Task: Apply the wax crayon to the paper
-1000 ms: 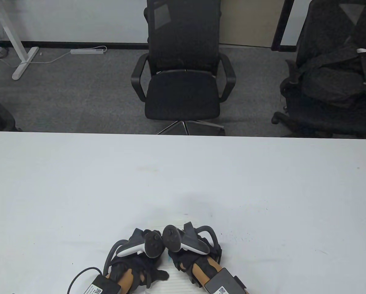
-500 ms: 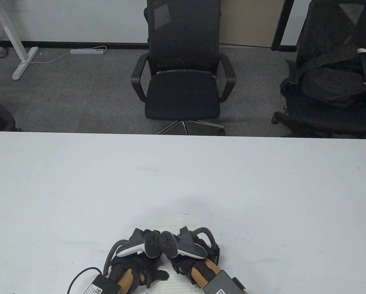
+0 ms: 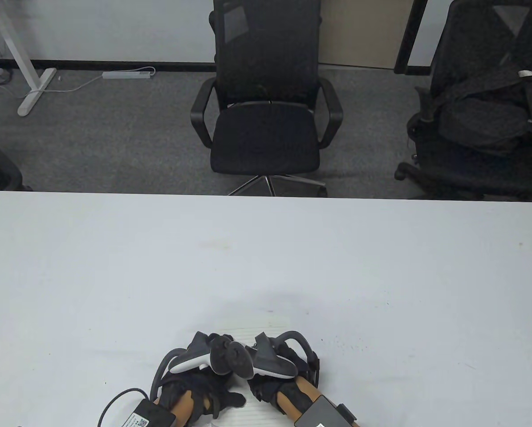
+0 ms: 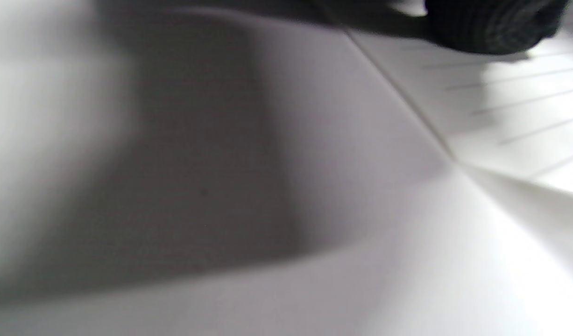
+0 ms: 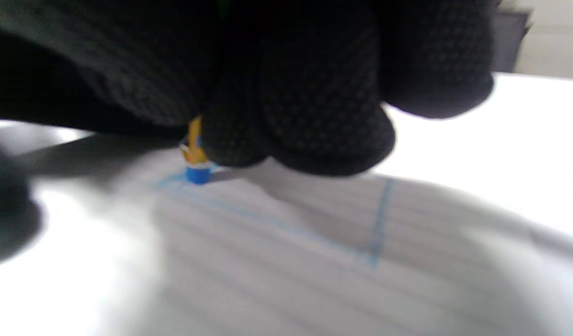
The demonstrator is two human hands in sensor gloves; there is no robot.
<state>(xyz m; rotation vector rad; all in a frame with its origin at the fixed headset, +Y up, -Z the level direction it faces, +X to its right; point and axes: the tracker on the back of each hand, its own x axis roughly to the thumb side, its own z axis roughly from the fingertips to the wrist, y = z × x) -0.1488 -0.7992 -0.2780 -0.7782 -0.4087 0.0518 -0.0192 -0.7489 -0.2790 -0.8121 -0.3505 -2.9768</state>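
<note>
1. You are working at the near edge of a white table [image 3: 266,249], with a black office chair [image 3: 266,111] standing beyond its far edge and a second chair piled with dark things [image 3: 479,124] off to the right.
2. The lined paper [image 3: 257,411] is lying under both of your hands, and the two trackers [image 3: 232,358] are crowding together above it, hiding most of the sheet from the table view.
3. Your right hand [image 5: 286,93] is pinching the crayon [image 5: 196,161] between curled fingers; its blue tip is touching the paper at a corner of blue lines [image 5: 377,224] drawn there.
4. Your left hand [image 3: 203,391] is resting on the paper's left part; in the left wrist view a gloved fingertip [image 4: 491,23] is lying on the sheet, but I cannot tell how the fingers are set.
5. Compared with a second ago, your right tracker is sitting further left and lower, now overlapping the left one, while your left hand is staying put.
</note>
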